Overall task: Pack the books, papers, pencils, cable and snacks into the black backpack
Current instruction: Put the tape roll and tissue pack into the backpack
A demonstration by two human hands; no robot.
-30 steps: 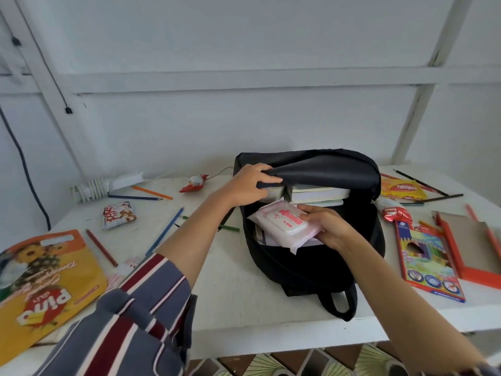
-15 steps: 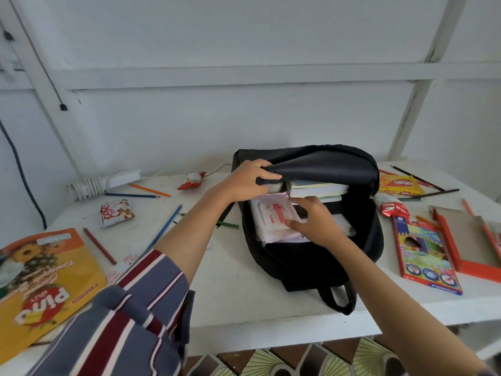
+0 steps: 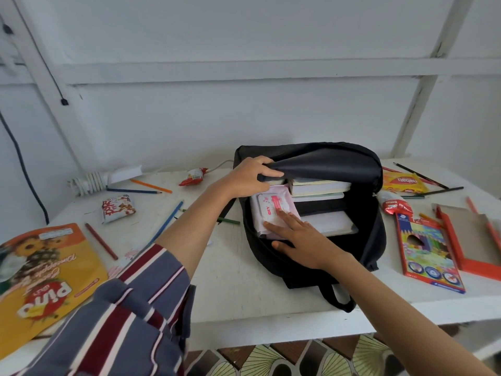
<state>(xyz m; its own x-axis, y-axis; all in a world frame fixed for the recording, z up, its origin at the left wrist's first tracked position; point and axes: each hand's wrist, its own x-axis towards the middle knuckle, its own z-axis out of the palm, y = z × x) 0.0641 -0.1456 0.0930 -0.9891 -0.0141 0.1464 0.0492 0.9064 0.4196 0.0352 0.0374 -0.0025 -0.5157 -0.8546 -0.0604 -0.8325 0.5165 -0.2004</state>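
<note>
This looks like a plain room in a home, used as a study corner. A white painted table fills the lower frame against a white board wall with bare framing beams, and patterned floor tiles show at the bottom edge. Coloured pencils, a pencil box at right and snack packets at left lie scattered.
</note>
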